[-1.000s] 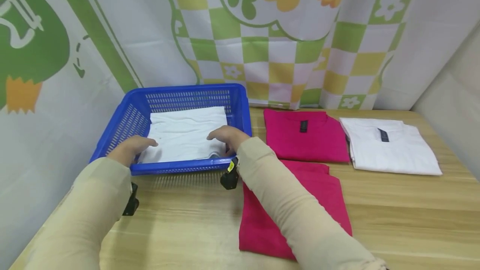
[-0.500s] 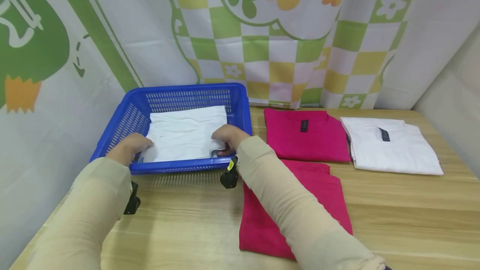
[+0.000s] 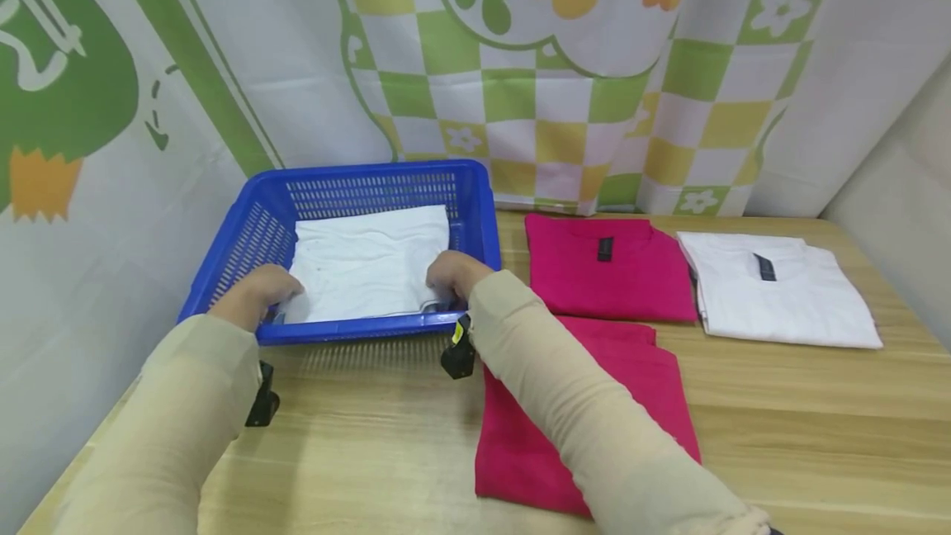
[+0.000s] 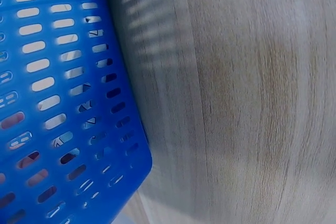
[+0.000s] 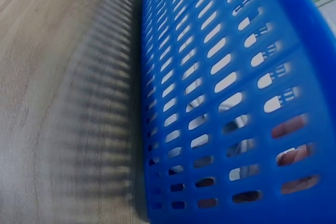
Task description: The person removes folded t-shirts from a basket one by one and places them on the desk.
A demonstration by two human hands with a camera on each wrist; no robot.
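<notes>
A folded white cloth (image 3: 364, 262) lies inside a blue plastic basket (image 3: 371, 327), seen in the head view. At its left edge my left hand (image 3: 260, 291) reaches over the front rim and grips the cloth, thumb on top. My right hand (image 3: 455, 272) holds the right front corner, its fingers curled in at the edge. The lower fingers of both hands are hidden in the head view by the basket and cloth. Through the slots of the basket wall, bits of fingers show in the right wrist view.
To the right lie a folded red shirt (image 3: 609, 271) and a folded white shirt (image 3: 780, 291) on the wooden table (image 3: 810, 428). Another folded red cloth (image 3: 535, 444) lies nearer, partly under my right forearm. A printed curtain (image 3: 557, 97) hangs behind the basket.
Both thumbs have come down from above the white cloth to its side edges. The right hand has drawn slightly to the right and curled in. The basket has hardly moved.
</notes>
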